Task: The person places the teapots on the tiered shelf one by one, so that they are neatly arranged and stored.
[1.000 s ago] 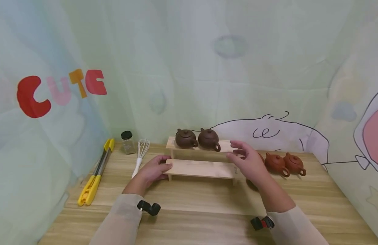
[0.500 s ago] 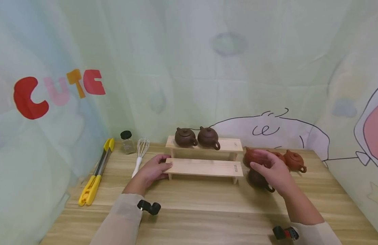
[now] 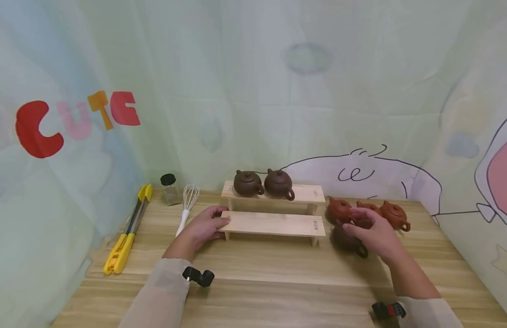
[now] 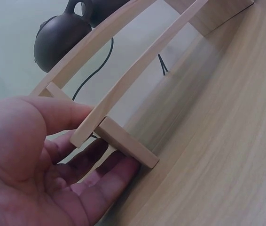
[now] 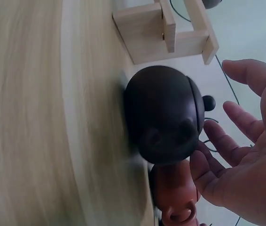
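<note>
A pale two-step wooden stand stands mid-table. My left hand grips the left end of its lower step; in the left wrist view the thumb lies over the board and the other fingers curl by the leg. Two dark brown teapots sit side by side on the upper step. Right of the stand, a third dark brown teapot rests on the tabletop. Around its lid side my right hand hovers with fingers spread, the fingertips close to the lid and handle. From above, this hand partly hides that teapot.
Behind the right hand stand three reddish-brown teapots in a row. To the left lie a white-handled whisk and yellow-and-black tongs, with a black-capped glass jar at the back. A printed curtain hangs behind the table.
My right hand has moved from the upper step's right end rightward and down to the dark teapot on the table. The left hand has stayed on the stand.
</note>
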The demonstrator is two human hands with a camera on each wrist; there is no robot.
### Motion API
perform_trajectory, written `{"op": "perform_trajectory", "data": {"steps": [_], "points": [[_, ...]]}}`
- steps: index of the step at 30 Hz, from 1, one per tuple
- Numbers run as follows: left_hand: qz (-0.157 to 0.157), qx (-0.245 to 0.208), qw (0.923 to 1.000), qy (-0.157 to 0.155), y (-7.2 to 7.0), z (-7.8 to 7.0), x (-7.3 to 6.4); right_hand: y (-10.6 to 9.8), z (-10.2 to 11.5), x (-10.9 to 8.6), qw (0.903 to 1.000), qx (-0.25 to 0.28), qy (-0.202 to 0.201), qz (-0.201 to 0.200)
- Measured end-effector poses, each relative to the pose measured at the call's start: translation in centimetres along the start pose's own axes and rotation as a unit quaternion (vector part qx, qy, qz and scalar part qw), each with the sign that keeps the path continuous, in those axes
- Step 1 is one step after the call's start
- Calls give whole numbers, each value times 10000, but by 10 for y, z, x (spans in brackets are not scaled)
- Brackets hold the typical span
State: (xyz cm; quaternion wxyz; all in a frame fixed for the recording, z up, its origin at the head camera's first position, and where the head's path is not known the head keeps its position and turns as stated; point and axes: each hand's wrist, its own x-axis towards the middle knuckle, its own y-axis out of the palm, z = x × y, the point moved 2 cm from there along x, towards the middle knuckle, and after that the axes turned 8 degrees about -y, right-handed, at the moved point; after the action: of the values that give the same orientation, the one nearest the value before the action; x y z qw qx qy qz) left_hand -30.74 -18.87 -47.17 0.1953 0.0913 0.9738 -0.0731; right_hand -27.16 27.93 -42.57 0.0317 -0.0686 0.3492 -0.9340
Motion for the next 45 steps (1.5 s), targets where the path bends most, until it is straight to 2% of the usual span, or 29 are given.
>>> {"op": "perform_trajectory", "data": {"steps": [6, 15, 20, 30, 35, 39, 45], "points": [[-22, -10, 10000, -23, 0, -2, -1, -1, -9, 1, 9998, -95, 10, 191], [-1, -16, 10000, -13, 0, 0, 1, 3, -21, 1, 9956, -119, 283, 881], [18, -52, 10000, -7, -1, 1, 3, 4, -21, 1, 9942, -107, 367, 1005], [-12, -53, 10000, -1, -2, 0, 1, 5, -19, 1, 9952, -174, 344, 901], [-23, -19, 10000, -4, -1, 1, 1, 4, -12, 2, 9974, -299, 140, 645], [-42, -27, 10000, -10, -1, 2, 1, 2, 3, 2, 9990, -232, -32, 386], [-23, -25, 10000, 42, -1, 1, 0, 6, 38, 5, 9995, 205, -97, 209]]}}
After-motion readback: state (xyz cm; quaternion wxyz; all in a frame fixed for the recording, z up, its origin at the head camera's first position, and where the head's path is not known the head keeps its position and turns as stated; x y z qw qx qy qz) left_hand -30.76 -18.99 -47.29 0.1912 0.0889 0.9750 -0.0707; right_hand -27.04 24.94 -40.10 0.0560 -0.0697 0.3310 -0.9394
